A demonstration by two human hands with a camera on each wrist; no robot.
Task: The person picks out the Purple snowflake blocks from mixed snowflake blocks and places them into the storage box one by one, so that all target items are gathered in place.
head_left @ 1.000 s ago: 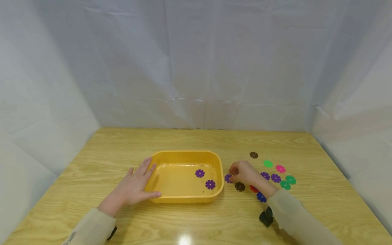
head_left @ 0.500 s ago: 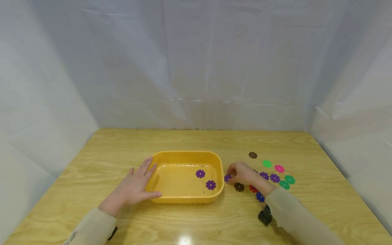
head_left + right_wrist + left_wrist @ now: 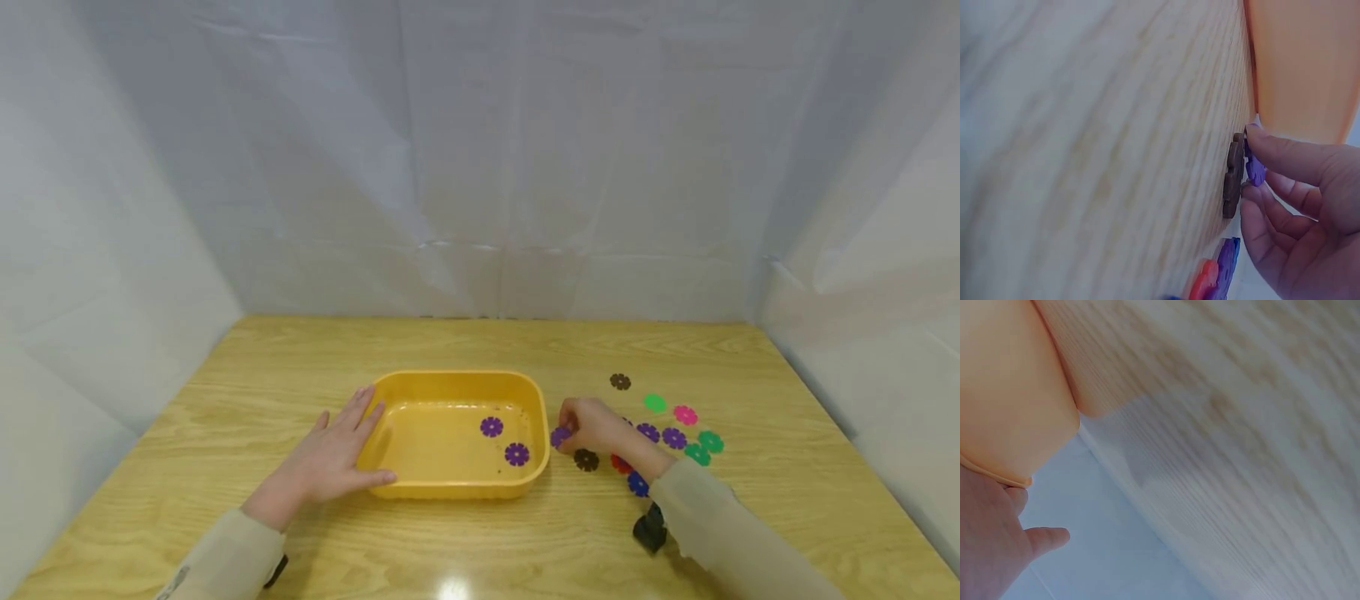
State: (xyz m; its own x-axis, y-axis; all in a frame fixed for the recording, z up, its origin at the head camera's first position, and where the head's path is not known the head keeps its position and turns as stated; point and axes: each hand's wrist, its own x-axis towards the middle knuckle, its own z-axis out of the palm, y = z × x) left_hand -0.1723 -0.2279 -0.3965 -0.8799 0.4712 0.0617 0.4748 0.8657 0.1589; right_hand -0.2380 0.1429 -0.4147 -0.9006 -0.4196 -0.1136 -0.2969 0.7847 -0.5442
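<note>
A yellow plastic basin (image 3: 457, 490) stands on the table with two purple flower-shaped discs inside, one (image 3: 491, 427) behind the other (image 3: 517, 454). My left hand (image 3: 330, 454) lies spread over the basin's left end, fingers straight across the rim and thumb along the front edge. Just outside the right wall, my right hand (image 3: 596, 427) pinches a purple flower disc (image 3: 1255, 170) between thumb and fingers, close over the tabletop. Beside those fingertips lies a brown flower disc (image 3: 587, 460); in the right wrist view it is seen nearly edge-on.
Right of the basin lie several more flower discs: brown (image 3: 620, 382), light green (image 3: 655, 403), pink (image 3: 686, 415), purple (image 3: 674, 438), green (image 3: 697, 454) and blue (image 3: 637, 484). A red one (image 3: 621, 464) is partly under the right forearm. White sheeting (image 3: 480, 167) encloses the wooden table (image 3: 300, 350).
Both hands and the basin hold nearly the same places. The purple disc at my right fingertips shows only a slight shift.
</note>
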